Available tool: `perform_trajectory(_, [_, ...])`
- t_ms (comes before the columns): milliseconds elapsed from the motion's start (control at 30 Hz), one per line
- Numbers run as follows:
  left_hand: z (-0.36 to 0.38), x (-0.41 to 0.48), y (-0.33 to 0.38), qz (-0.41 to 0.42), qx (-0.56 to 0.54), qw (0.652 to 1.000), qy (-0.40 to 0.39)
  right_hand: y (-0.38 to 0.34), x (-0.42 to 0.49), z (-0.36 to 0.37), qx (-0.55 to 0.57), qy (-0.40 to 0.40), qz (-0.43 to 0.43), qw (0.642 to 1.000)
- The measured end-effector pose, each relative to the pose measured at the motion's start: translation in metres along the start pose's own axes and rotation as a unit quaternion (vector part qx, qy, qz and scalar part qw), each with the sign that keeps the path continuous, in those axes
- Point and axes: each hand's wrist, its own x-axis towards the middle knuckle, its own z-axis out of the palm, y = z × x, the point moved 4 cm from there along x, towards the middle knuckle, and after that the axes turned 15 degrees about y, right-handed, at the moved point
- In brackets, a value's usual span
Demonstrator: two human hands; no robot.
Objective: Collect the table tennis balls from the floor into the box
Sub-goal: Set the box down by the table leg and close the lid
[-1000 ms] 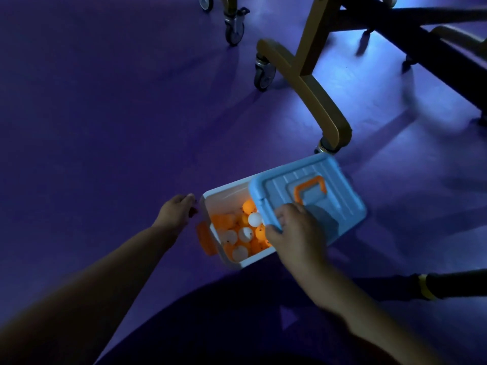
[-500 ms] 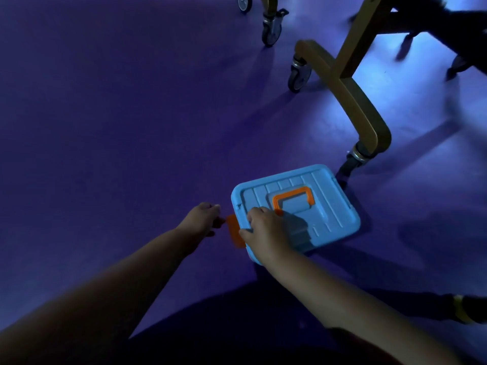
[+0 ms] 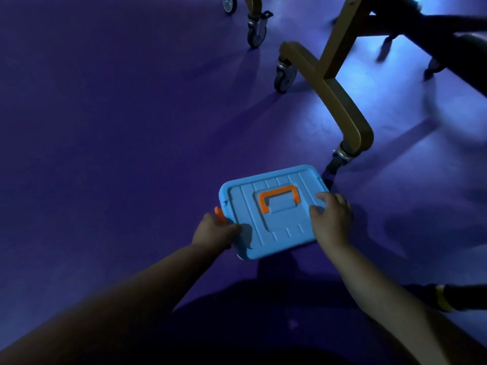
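Seen from above in dim violet light: a box (image 3: pixel 274 214) on the purple floor (image 3: pixel 105 127), closed under a blue ribbed lid (image 3: pixel 287 233) with an orange handle (image 3: pixel 279 197) lying flat at its centre. Left hand (image 3: pixel 214 233) at the lid's left edge, thumb on top and fingers curled down the side, grip closed on the rim just beside an orange latch (image 3: pixel 219 214) that stands out from the box. Right hand (image 3: pixel 330 219) at the lid's right edge, fingers spread and pressed flat on the top, an open grip holding nothing. No table tennis balls visible; anything inside hidden by the lid. Just beyond the box, a curved brown wheeled frame (image 3: pixel 334 101), one caster (image 3: pixel 340 156) near the box's far right corner. Dark clothing along the bottom edge.
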Motion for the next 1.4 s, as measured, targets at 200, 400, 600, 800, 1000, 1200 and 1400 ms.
perform_trajectory(200, [-0.025,0.012,0.025,0.144,0.106,0.971,0.161,0.015,-0.010,-0.006,-0.020,0.029,0.049,0.998])
perform_trajectory(400, [-0.018,0.012,0.025,0.240,0.130,0.944,0.186,0.034,-0.017,0.009,-0.003,-0.043,0.141,0.989])
perform_trajectory(600, [-0.010,0.009,0.028,0.293,0.143,0.920,0.216,0.042,-0.023,0.016,0.065,-0.058,0.252,0.964])
perform_trajectory(800, [-0.011,0.016,0.031,0.282,0.129,0.926,0.217,0.049,-0.024,0.026,0.114,-0.052,0.306,0.944])
perform_trajectory(1000, [-0.007,0.019,0.025,0.242,0.088,0.948,0.187,0.045,-0.016,0.016,0.079,-0.055,0.220,0.971])
perform_trajectory(1200, [-0.003,0.023,0.025,0.191,0.072,0.964,0.169,0.041,-0.014,0.014,0.032,-0.028,0.189,0.981])
perform_trajectory(1400, [-0.005,0.035,0.025,0.110,0.057,0.984,0.132,0.043,-0.016,0.012,-0.059,-0.004,0.156,0.986])
